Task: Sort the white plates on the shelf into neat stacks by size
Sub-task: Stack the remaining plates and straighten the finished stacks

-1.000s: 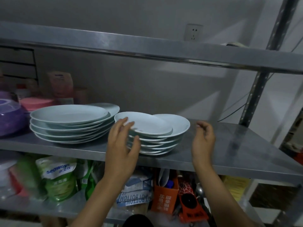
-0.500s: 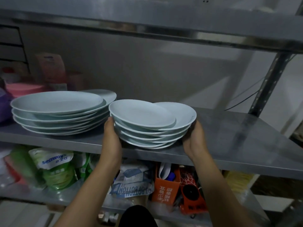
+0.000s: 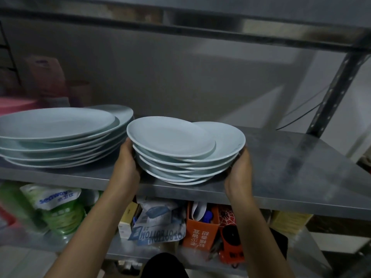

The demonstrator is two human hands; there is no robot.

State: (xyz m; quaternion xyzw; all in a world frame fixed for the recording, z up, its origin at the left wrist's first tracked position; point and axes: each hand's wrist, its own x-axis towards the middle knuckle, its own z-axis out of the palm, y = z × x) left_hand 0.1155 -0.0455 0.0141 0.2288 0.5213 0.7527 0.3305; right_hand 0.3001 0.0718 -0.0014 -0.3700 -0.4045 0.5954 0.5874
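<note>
A loose stack of small white plates [image 3: 180, 145] sits near the front edge of the steel shelf [image 3: 291, 167], its top plates shifted sideways. My left hand [image 3: 126, 159] grips the stack's left side and my right hand [image 3: 240, 169] grips its right side. Whether the stack rests on the shelf or is lifted slightly I cannot tell. To the left lies an uneven stack of large white plates [image 3: 58, 135], touching neither hand.
A pink lid [image 3: 16, 103] and blurred packets stand behind the large plates. An upper steel shelf [image 3: 200, 23] hangs close overhead, and a perforated upright [image 3: 337, 85] is at right. The lower shelf holds green bags [image 3: 54, 209], an orange box [image 3: 200, 231] and packets.
Both hands went from hovering beside the small stack to clasping its two sides. The view has moved closer and lower.
</note>
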